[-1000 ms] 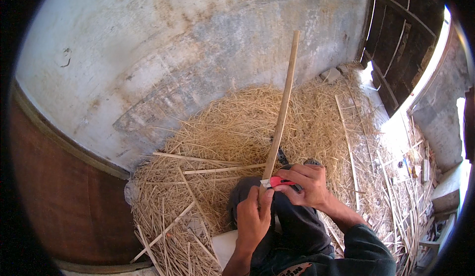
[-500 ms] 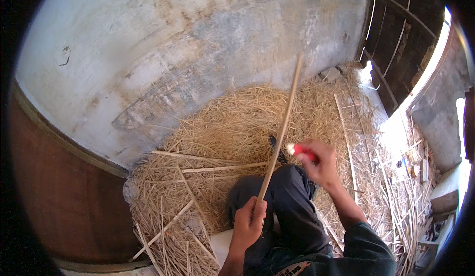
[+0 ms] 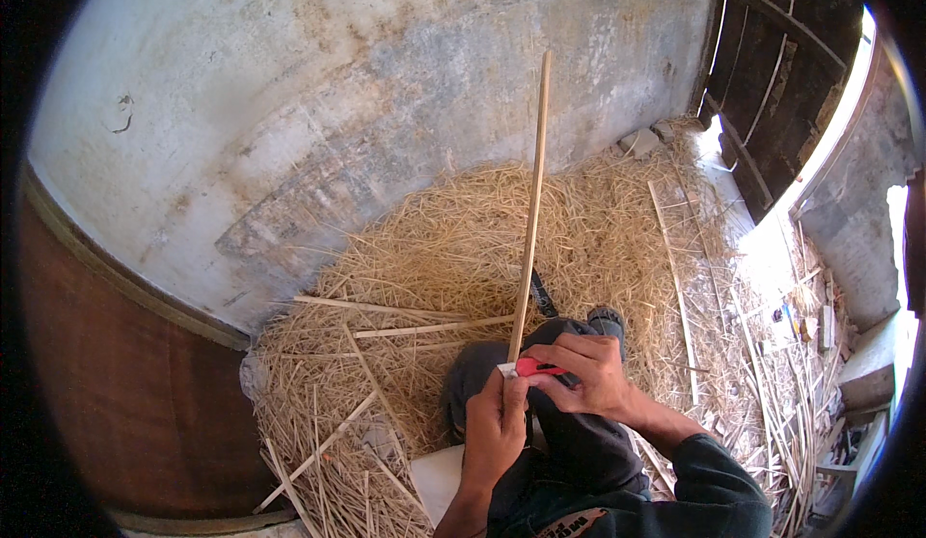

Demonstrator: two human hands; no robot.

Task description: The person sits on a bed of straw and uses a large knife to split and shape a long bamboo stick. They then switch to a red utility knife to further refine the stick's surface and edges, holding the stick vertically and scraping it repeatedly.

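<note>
A long, thin bamboo strip (image 3: 534, 201) rises from between my knees, its upper end standing out in front of the wall. My left hand (image 3: 494, 432) is closed around its lower end, which the fingers hide. In my right hand (image 3: 590, 379) is a red-handled cutter knife (image 3: 540, 367). Its pale blade lies against the strip just above my left thumb, so both hands nearly meet. Beneath them are my legs in dark trousers (image 3: 584, 432), bent at the knee.
Straw-like shavings (image 3: 453, 239) cover the floor around me. Several loose strips (image 3: 434, 327) lie to the left, others to the right. A stained wall (image 3: 405, 85) stands ahead, a brown panel (image 3: 125, 374) at the left, and dark wooden boards (image 3: 772, 75) at the far right.
My right hand has come left and down, bringing the knife from beside the strip onto it near my left hand. The strip has swung more upright, its top moving left.
</note>
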